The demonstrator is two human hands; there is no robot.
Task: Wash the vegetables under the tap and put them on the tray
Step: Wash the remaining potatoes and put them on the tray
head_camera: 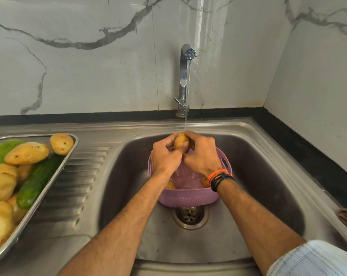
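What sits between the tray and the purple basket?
In the head view, only the ribbed steel drainboard and sink wall lie between the tray and the purple basket; nothing rests there.

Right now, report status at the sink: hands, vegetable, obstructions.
Left hand and right hand both closed on potato under running tap, above purple basket. Tray holds potatoes, cucumber. Nothing blocking.

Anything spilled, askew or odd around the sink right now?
Nothing stands out. Both hands, left and right, hold a potato under the running tap, above the purple basket. Washed vegetables lie inside the tray.
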